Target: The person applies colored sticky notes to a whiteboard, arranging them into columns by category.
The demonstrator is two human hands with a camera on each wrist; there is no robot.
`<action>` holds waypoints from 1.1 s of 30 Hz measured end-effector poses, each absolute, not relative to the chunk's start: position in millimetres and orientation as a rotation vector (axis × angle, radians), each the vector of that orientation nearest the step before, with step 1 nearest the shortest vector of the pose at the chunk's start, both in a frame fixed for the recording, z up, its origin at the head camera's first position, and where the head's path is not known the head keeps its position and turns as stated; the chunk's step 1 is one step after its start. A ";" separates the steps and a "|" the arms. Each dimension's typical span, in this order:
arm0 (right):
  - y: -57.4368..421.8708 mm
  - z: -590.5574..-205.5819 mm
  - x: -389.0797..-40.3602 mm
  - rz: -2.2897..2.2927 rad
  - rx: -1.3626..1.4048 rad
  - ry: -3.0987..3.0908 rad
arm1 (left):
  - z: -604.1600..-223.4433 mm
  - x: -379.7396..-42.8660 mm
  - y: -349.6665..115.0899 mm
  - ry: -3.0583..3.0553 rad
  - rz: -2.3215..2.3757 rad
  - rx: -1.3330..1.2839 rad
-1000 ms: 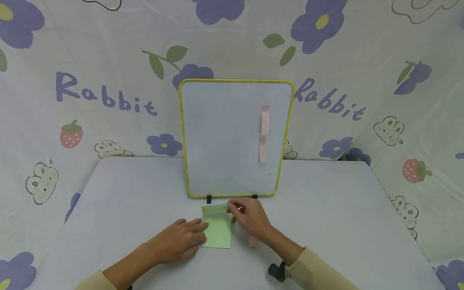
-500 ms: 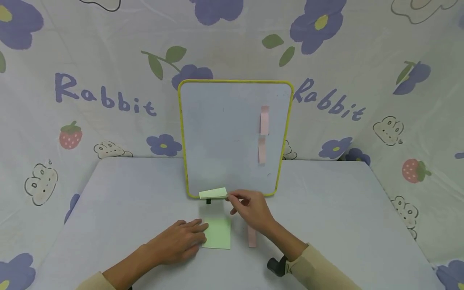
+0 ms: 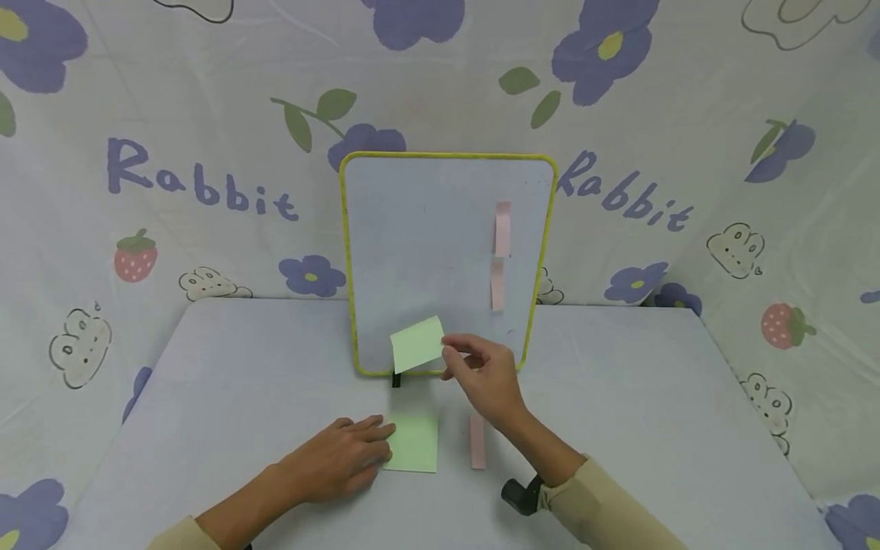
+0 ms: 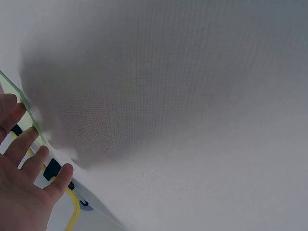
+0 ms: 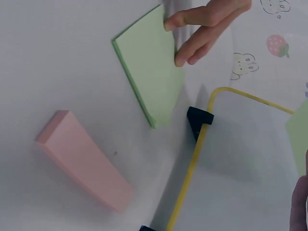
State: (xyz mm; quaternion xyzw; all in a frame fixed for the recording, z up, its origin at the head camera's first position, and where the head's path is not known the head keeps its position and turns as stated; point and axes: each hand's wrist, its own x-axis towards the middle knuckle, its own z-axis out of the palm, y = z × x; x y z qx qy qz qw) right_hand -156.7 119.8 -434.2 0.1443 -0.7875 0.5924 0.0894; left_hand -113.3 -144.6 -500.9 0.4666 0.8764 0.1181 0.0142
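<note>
In the head view my right hand (image 3: 486,378) pinches a single green sticky note (image 3: 418,344) by its right edge, raised in front of the lower part of the whiteboard (image 3: 440,252). Below it, a pad of green sticky notes (image 3: 415,447) lies on the table. My left hand (image 3: 347,458) rests at the pad's left side, its fingertips touching it. The right wrist view shows those left fingers on the green pad (image 5: 147,67); only part of the lifted note (image 5: 299,134) shows at that frame's edge. Left fingers (image 4: 29,166) appear spread along the pad's edge in the left wrist view.
A narrow pink sticky-note pad (image 3: 477,443) lies right of the green one. Two pink strips, an upper strip (image 3: 503,229) and a lower strip (image 3: 498,286), stick to the whiteboard's right side. Black feet (image 3: 396,380) support the yellow-framed board on the white table (image 3: 619,397).
My right hand has peeled the top green note off the pad and lifted it upward to the board's lower edge, turning its face into view. The left hand has stayed at the pad.
</note>
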 end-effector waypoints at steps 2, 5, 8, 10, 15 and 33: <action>120.1 -430.5 -159.4 1.732 0.424 -2.328 | -501.3 -113.3 -144.6 2.729 0.375 1.450; 121.1 -424.5 -163.8 1.703 0.437 -2.290 | -501.5 -113.5 -144.6 2.731 0.390 1.448; 121.5 -416.5 -168.4 1.691 0.461 -2.255 | -501.2 -113.5 -144.5 2.732 0.392 1.444; 121.4 -410.3 -172.0 1.684 0.470 -2.237 | -500.9 -113.7 -144.3 2.734 0.390 1.441; 119.8 -392.1 -181.2 1.678 0.474 -2.198 | -500.1 -113.6 -143.8 2.738 0.400 1.452; 109.7 -318.9 -200.6 1.654 0.427 -2.072 | -494.9 -111.4 -142.4 2.742 0.458 1.454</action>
